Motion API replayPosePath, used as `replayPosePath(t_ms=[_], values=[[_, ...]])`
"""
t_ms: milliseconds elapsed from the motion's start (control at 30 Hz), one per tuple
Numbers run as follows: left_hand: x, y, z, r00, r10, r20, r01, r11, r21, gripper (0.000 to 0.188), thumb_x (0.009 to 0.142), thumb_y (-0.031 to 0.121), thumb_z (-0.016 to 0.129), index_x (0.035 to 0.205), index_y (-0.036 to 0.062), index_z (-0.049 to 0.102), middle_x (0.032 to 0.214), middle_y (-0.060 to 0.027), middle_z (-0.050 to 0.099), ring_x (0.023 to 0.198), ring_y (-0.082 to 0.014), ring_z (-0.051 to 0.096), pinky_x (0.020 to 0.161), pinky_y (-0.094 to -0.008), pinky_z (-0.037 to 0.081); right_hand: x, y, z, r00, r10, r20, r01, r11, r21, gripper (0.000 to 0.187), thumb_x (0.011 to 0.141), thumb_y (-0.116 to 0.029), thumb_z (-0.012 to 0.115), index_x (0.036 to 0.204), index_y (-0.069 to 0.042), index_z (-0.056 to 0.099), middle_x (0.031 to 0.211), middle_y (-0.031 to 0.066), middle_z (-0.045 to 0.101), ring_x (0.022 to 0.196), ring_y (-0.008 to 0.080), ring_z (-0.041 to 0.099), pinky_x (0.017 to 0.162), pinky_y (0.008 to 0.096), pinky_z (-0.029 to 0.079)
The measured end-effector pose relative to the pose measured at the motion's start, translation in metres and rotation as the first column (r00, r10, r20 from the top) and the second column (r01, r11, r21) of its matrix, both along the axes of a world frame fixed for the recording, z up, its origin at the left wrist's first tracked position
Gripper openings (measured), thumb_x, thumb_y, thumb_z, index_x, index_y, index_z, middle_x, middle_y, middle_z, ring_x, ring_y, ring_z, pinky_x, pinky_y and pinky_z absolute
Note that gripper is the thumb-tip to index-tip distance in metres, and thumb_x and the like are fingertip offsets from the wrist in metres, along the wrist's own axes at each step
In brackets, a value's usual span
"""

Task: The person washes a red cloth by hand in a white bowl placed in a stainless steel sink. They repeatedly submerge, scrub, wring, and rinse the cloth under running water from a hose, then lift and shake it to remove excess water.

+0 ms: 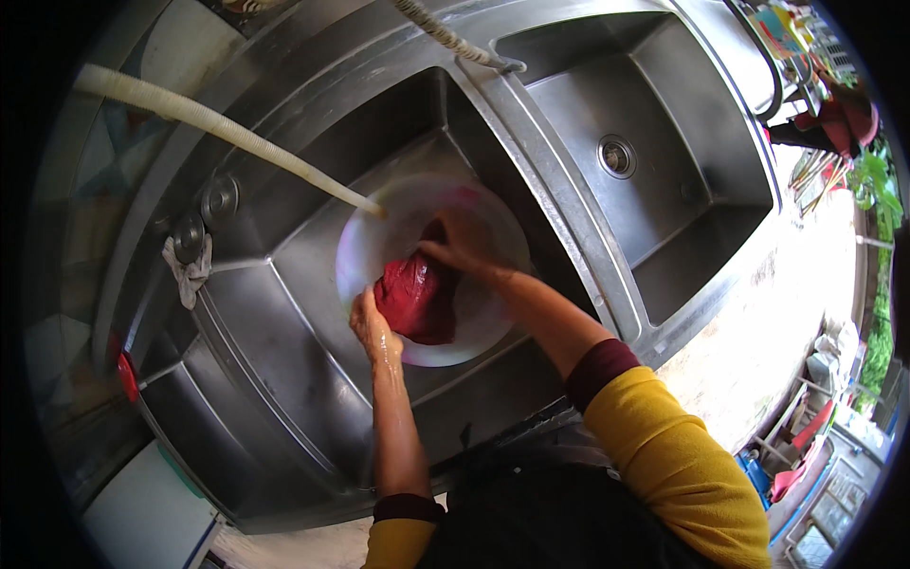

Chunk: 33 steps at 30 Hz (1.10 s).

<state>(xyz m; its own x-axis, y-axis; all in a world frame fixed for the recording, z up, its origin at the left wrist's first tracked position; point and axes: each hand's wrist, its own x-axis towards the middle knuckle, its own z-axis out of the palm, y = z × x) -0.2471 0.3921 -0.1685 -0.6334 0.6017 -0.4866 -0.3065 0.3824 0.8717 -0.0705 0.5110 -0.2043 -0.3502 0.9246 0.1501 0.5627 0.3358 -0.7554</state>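
A limp, wet, dark red piece (422, 302) with a glossy surface is stretched between my hands; whether it is cloth or meat I cannot tell. My left hand (368, 321), wet and with its thumb up, grips its left edge. At its upper right, my right hand (460, 245) is closed on a bunched part, slightly blurred. Both hands are over a round, pale translucent basin (493, 327) in the middle sink bowl (313, 275). A ribbed cream hose (256, 142) ends at the basin's upper left rim.
To the right lies a second sink bowl (607, 114) with a round drain (616, 156). Another hose (445, 33) rests on the divider. At left, a pale rag (190, 273) hangs beside two round metal pieces (220, 201). A white box-like surface (147, 507) stands lower left.
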Motion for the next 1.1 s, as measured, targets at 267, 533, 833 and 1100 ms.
replayPosePath(t_ms=[267,533,833,1100], values=[[0.030,-0.032,-0.056,0.268,-0.806,-0.528,0.495,0.585,-0.643,0.063,0.076,0.015,0.066,0.134,0.0036,0.044,0.142,-0.0374,0.019,0.134,-0.0498,0.019,0.110,-0.0503,0.023,0.006,-0.065,-0.037,0.867,-0.018,0.498,-0.070,0.985,0.157,0.061,0.071,-0.029,0.071,0.127,-0.013,0.051,0.128,0.0203,0.049,0.110,0.0499,0.048,0.093,0.0576,0.040],[0.015,-0.022,-0.045,0.856,-0.517,-0.003,0.514,0.851,-0.111,0.086,0.079,0.041,0.071,0.146,0.0124,0.026,0.149,-0.0213,0.022,0.132,-0.0446,0.030,0.108,-0.0515,0.030,0.015,-0.034,-0.050,0.972,0.035,0.234,0.055,0.927,-0.371,0.043,0.065,-0.018,0.069,0.107,-0.012,0.064,0.127,0.0185,0.050,0.115,0.0359,0.050,0.094,0.0455,0.044],[-0.019,0.011,-0.010,0.446,-0.468,0.763,0.137,0.878,0.459,0.060,0.096,0.053,0.036,0.135,0.0078,0.042,0.126,-0.0084,0.052,0.112,-0.0230,0.052,0.100,-0.0362,0.040,-0.035,-0.108,0.114,0.861,0.388,-0.329,-0.477,0.841,-0.255,0.035,0.061,-0.008,0.068,0.096,-0.009,0.062,0.110,0.0110,0.054,0.096,0.0328,0.052,0.082,0.0417,0.048],[-0.007,0.000,0.004,0.318,-0.643,0.697,-0.046,0.724,0.689,0.050,0.097,0.046,0.039,0.131,0.0093,0.045,0.123,-0.0073,0.051,0.110,-0.0234,0.053,0.098,-0.0375,0.041,-0.061,-0.137,0.154,0.973,0.161,-0.168,-0.161,0.987,0.015,0.033,0.069,-0.030,0.071,0.090,-0.009,0.058,0.106,0.0111,0.049,0.092,0.0315,0.045,0.075,0.0437,0.038]])
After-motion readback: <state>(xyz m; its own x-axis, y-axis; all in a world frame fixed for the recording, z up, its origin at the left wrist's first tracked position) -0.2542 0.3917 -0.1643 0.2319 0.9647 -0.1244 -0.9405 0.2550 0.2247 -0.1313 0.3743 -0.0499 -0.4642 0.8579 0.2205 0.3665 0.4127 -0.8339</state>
